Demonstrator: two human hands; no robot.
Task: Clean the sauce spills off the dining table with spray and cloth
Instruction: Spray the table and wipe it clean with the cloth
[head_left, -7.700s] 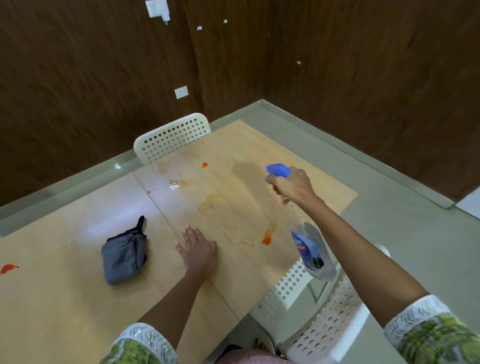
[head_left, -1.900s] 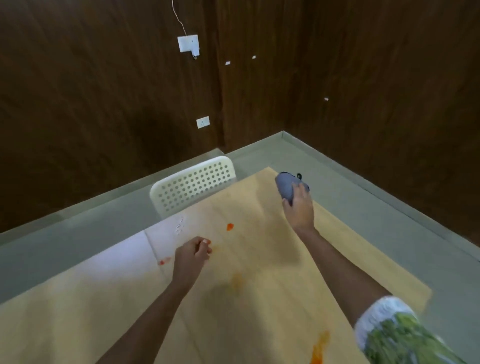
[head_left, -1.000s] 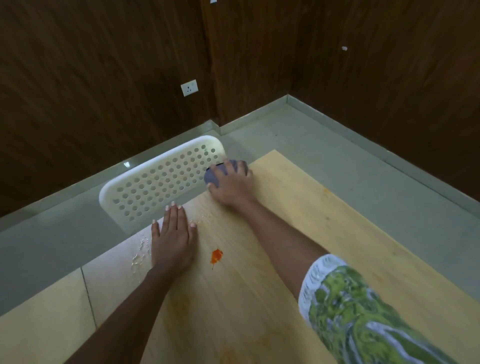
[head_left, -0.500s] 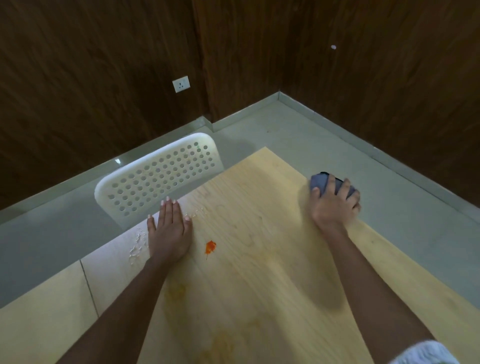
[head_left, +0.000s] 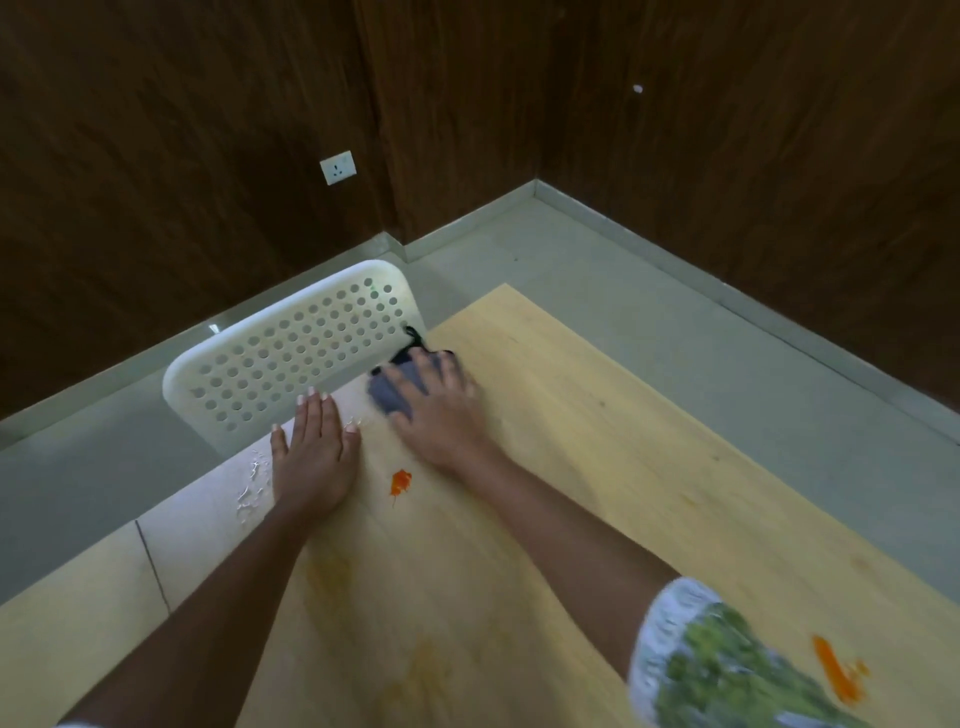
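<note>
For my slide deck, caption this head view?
Right hand wipes table with grey cloth; left hand braces flat.

Dark wood-panelled walls (head_left: 156, 156) meet grey floor (head_left: 675, 332); a white perforated chair (head_left: 291, 358) stands near.

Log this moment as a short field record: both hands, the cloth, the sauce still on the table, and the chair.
left hand: flat on the table, fingers straight
right hand: presses the grey cloth onto the table near its far edge
red sauce spot: between the two hands, unwiped
orange sauce smear: near right edge, unwiped
spray droplets: left of left hand
white perforated chair: at the table's far edge
</note>
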